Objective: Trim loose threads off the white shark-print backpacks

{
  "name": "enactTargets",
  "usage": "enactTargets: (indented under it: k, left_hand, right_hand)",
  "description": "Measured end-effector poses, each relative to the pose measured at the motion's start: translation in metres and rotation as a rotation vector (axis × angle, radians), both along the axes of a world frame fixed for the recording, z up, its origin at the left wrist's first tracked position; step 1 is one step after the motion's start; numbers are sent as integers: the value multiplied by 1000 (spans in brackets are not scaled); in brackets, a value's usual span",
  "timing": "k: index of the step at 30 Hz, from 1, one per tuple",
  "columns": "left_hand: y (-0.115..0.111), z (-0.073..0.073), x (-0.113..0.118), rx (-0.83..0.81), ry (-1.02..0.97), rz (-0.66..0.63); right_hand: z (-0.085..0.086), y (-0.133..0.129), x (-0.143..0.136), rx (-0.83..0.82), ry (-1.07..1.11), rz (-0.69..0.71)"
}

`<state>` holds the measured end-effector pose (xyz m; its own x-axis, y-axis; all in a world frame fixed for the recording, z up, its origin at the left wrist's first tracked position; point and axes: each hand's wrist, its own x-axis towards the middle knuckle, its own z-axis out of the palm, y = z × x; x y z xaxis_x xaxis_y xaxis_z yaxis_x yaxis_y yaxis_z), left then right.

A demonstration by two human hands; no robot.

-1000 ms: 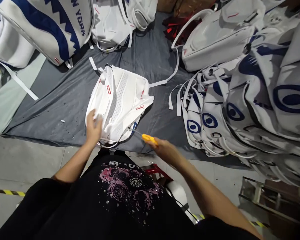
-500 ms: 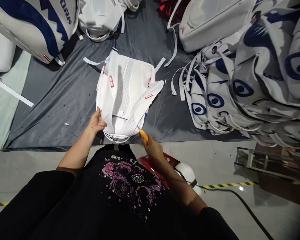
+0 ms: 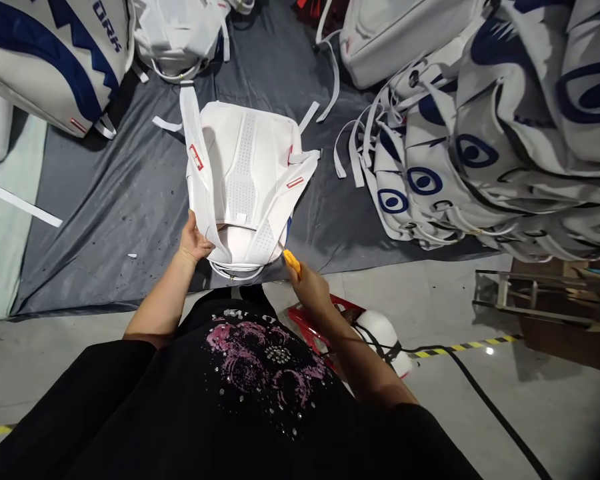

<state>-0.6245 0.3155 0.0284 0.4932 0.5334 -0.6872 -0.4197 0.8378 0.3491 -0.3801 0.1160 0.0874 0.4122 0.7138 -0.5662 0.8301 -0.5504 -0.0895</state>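
Observation:
A white backpack [image 3: 240, 153] lies on the grey cloth with its padded back panel and shoulder straps facing up. My left hand [image 3: 195, 240] is closed on the backpack's near left edge, with the fingers beside the base of the left shoulder strap [image 3: 198, 170]. That strap is swung outward to the left. In my right hand [image 3: 309, 285] is a small orange-handled tool [image 3: 292, 261]; a thin tip reaches the backpack's near right corner, too small to make out. The right shoulder strap [image 3: 293, 193] slants up to the right.
White backpacks with blue eye designs [image 3: 425, 180] are piled at the right. A larger white-and-blue backpack [image 3: 55, 60] and another white backpack [image 3: 177, 40] sit at the upper left. The grey cloth [image 3: 115, 200] ends near my body. Below it stand a red item [image 3: 305, 327] and a black cable [image 3: 495, 413].
The left shoulder strap has swung outward to the left, off the back panel. Both hands keep their holds near the backpack's bottom. The whole view has shifted slightly.

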Motion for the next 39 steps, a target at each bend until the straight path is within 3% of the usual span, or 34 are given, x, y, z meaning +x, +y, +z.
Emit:
enactTargets:
  k: [7, 11, 14, 18, 22, 26, 29, 31, 34, 36, 39]
  left_hand:
    - [1, 5, 10, 21, -72, 30]
    - [2, 8, 17, -1, -105, 56]
    - [1, 13, 21, -6, -76, 51]
    - [-1, 20, 27, -2, -24, 49]
    - [0, 25, 30, 35, 5, 62]
    - [-11, 34, 18, 143, 51, 21]
    - [-39, 43, 6, 474, 579, -88]
    - [-62, 43, 5, 965, 971, -179]
    - [-85, 27, 21, 1672, 1091, -631]
    - [-87, 13, 42, 1883, 1122, -887]
    - [-70, 5, 77, 1937, 1188, -956]
  right_hand:
    - [5, -27, -7, 26, 37, -146]
    - [13, -72, -17, -11, 29, -198]
    - [21, -96, -41, -82, 85, -110]
    - [13, -72, -71, -93, 187, 104]
    - [2, -42, -70, -116, 92, 88]
    - [10, -51, -61, -144, 86, 42]
    - [16, -64, -61, -130, 138, -25]
    - [15, -69, -64, -120, 167, -66]
    - [8, -72, -64, -98, 212, -100]
    - [5, -72, -59, -81, 230, -120]
    - [6, -77, -45, -31, 241, -128]
